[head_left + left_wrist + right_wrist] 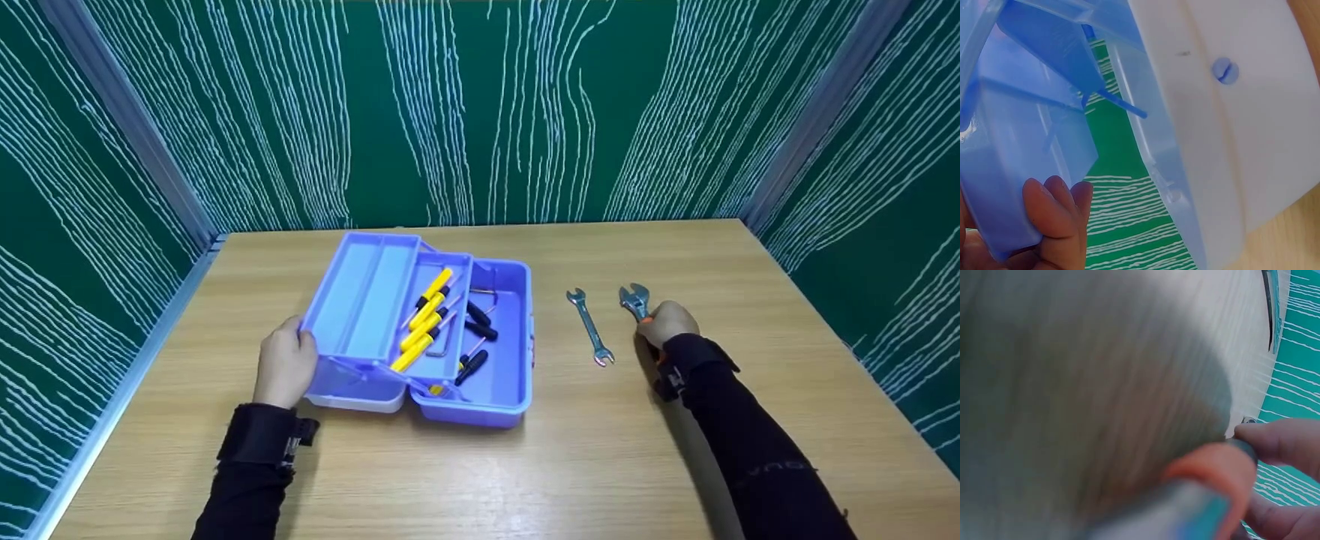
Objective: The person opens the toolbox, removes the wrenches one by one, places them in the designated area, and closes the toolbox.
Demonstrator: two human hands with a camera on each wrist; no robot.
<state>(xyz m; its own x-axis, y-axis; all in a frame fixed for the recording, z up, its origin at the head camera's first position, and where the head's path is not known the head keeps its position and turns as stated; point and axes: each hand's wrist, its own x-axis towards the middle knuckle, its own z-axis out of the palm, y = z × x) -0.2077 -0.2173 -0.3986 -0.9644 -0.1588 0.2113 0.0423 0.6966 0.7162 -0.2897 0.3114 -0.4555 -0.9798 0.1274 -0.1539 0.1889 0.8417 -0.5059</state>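
White-lined green walls point(484, 112), wood-grained table point(585, 465)

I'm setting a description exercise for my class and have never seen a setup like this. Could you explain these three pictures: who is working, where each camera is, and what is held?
There is no machine here, just a person's two bare hands. The wide picture comes from a camera worn on the head, looking forward and down; the two close-ups come from cameras on the wrists.

On the wooden table stands an open blue-purple toolbox holding yellow-handled tools and black-handled tools. A double-ended wrench lies to its right.

The left hand grips the toolbox's upper tray, its fingers curled at the edge. The right hand holds an adjustable wrench by its partly orange handle.
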